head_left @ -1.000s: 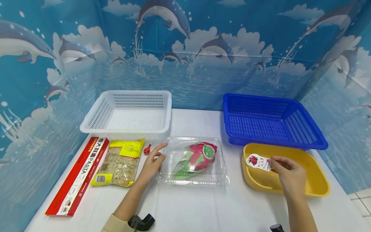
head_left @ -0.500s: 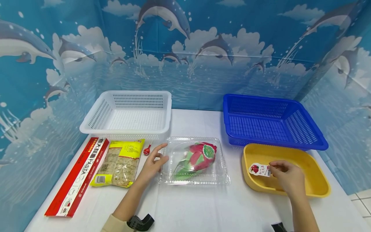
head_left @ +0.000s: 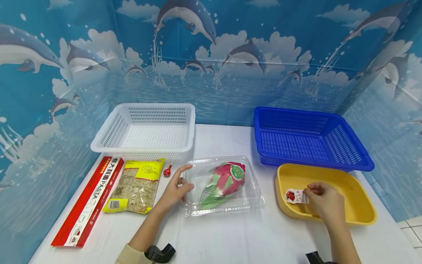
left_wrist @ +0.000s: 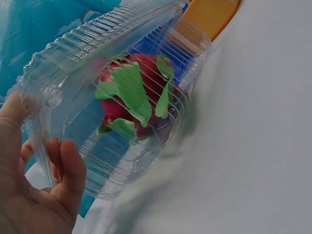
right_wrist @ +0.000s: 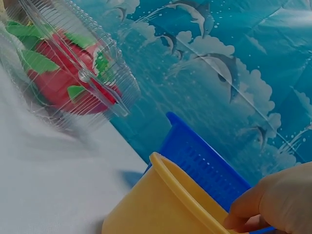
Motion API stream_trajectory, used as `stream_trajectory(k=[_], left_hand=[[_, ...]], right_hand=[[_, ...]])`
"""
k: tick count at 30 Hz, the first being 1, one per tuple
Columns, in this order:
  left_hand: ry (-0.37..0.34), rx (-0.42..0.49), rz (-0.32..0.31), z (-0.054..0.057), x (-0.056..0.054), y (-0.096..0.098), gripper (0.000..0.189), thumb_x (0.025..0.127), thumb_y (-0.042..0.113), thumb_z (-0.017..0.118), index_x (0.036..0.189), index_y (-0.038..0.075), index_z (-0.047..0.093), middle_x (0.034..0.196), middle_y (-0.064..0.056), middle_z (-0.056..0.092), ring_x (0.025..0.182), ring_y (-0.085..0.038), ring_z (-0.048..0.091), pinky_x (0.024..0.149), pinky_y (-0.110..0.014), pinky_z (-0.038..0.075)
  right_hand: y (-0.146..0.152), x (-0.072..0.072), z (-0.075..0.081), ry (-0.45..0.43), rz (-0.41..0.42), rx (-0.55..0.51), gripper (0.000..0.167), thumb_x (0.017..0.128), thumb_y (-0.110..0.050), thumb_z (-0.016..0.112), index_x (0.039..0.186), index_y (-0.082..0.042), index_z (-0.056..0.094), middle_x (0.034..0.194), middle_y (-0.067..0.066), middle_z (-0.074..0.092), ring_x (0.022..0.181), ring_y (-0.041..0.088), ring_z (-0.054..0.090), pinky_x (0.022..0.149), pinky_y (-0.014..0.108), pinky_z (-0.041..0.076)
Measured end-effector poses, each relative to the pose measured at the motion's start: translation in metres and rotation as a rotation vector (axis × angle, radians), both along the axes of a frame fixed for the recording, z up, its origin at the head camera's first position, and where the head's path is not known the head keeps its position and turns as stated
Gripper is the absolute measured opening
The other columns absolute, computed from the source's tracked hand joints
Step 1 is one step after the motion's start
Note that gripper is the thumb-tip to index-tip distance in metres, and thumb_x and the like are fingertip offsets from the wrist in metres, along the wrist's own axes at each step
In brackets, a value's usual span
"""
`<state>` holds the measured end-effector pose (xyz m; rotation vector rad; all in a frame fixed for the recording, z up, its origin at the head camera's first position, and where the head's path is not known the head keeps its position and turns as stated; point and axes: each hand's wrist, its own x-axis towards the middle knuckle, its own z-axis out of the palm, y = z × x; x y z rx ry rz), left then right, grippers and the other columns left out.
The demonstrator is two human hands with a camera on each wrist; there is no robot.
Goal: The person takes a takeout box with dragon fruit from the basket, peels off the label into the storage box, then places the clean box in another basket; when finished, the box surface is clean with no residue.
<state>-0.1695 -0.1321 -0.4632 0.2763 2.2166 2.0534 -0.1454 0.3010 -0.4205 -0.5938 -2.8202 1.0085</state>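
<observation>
My left hand (head_left: 174, 189) holds the left edge of a clear plastic clamshell box (head_left: 197, 172), thumb and fingers at its rim. Inside lies a pink and green dragon fruit (head_left: 227, 179) with a round green-and-white sticker, seen through the lid. The box sits at a slight angle in the middle of the table; whether it is raised I cannot tell. Over the yellow basin (head_left: 359, 200), my right hand (head_left: 326, 201) pinches a small white tag (head_left: 296, 196) printed with red fruit. The right wrist view shows this hand (right_wrist: 282, 202) at the basin's rim, the tag hidden.
A red pasta box (head_left: 87, 201), a yellow noodle packet (head_left: 135, 185) and a red lollipop (head_left: 167, 171) lie on the left. Behind stand a white basket (head_left: 143, 148) and a blue basket (head_left: 316, 161). Blue dolphin cloth walls surround the table.
The clamshell box has turned a little, its front left corner nearer me, along with the left hand. The right hand has lowered the tag into the basin's opening.
</observation>
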Motion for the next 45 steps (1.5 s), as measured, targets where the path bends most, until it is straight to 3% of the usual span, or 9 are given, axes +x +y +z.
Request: stream_trajectory(k=[7, 14, 22, 27, 30, 34, 38, 45], left_hand=[[0.001, 0.002, -0.002, 0.002, 0.002, 0.000, 0.063, 0.089, -0.001, 0.061, 0.145, 0.014, 0.037, 0.072, -0.002, 0.044, 0.049, -0.010, 0.041, 0.049, -0.022, 0.041], [-0.017, -0.047, -0.014, 0.006, 0.003, -0.001, 0.062, 0.090, 0.001, 0.061, 0.145, 0.018, 0.036, 0.076, -0.005, 0.047, 0.055, -0.013, 0.045, 0.053, -0.023, 0.043], [0.035, -0.038, 0.018, 0.004, 0.002, 0.000, 0.059, 0.088, -0.002, 0.061, 0.142, 0.013, 0.042, 0.079, -0.007, 0.046, 0.051, -0.010, 0.043, 0.050, -0.021, 0.043], [0.041, 0.041, 0.089, 0.002, 0.001, 0.001, 0.057, 0.085, -0.007, 0.058, 0.138, 0.008, 0.048, 0.077, -0.006, 0.047, 0.055, -0.010, 0.046, 0.047, -0.019, 0.041], [0.017, 0.127, 0.112, 0.002, 0.002, 0.001, 0.056, 0.084, -0.010, 0.053, 0.138, 0.005, 0.048, 0.077, -0.005, 0.046, 0.062, -0.011, 0.050, 0.052, -0.021, 0.048], [-0.018, 0.242, 0.112, 0.003, 0.002, 0.001, 0.057, 0.082, -0.013, 0.049, 0.138, -0.001, 0.045, 0.076, -0.004, 0.045, 0.066, -0.011, 0.052, 0.062, -0.033, 0.058], [-0.038, 0.323, 0.100, 0.005, 0.002, 0.003, 0.058, 0.081, -0.013, 0.050, 0.137, -0.006, 0.041, 0.075, -0.003, 0.045, 0.066, -0.009, 0.049, 0.064, -0.038, 0.059], [-0.013, 0.376, 0.112, 0.015, 0.005, 0.007, 0.055, 0.082, -0.011, 0.045, 0.137, -0.003, 0.040, 0.074, -0.002, 0.041, 0.069, -0.009, 0.047, 0.065, -0.042, 0.059]], right_hand=[[0.001, -0.001, 0.003, -0.003, -0.035, -0.007, 0.030, 0.096, -0.020, 0.059, 0.110, 0.007, 0.062, 0.103, 0.025, 0.060, 0.094, 0.037, 0.049, 0.077, 0.042, 0.043], [0.003, -0.002, 0.005, 0.011, -0.052, -0.035, 0.033, 0.097, -0.022, 0.057, 0.114, 0.005, 0.062, 0.109, 0.025, 0.060, 0.096, 0.034, 0.050, 0.071, 0.030, 0.044], [0.004, -0.003, 0.012, 0.040, -0.019, -0.076, 0.039, 0.099, -0.029, 0.054, 0.119, 0.004, 0.060, 0.110, 0.022, 0.060, 0.094, 0.031, 0.051, 0.057, 0.010, 0.041], [0.001, -0.008, 0.017, 0.082, -0.057, -0.114, 0.040, 0.100, -0.031, 0.052, 0.122, 0.003, 0.059, 0.112, 0.021, 0.059, 0.094, 0.028, 0.053, 0.057, 0.010, 0.041], [-0.001, -0.013, 0.018, 0.101, -0.101, -0.137, 0.040, 0.100, -0.030, 0.051, 0.124, 0.002, 0.059, 0.114, 0.019, 0.059, 0.094, 0.026, 0.054, 0.059, 0.007, 0.040], [-0.001, -0.021, 0.019, 0.129, -0.148, -0.184, 0.040, 0.100, -0.031, 0.051, 0.125, 0.000, 0.058, 0.113, 0.016, 0.059, 0.091, 0.022, 0.053, 0.061, 0.007, 0.040], [0.000, -0.027, 0.020, 0.162, -0.182, -0.233, 0.040, 0.100, -0.032, 0.052, 0.126, -0.002, 0.058, 0.110, 0.011, 0.058, 0.087, 0.015, 0.053, 0.062, 0.006, 0.042], [0.003, -0.035, 0.022, 0.228, -0.248, -0.309, 0.033, 0.098, -0.029, 0.057, 0.122, -0.006, 0.060, 0.098, -0.001, 0.057, 0.079, 0.003, 0.054, 0.063, 0.006, 0.045]])
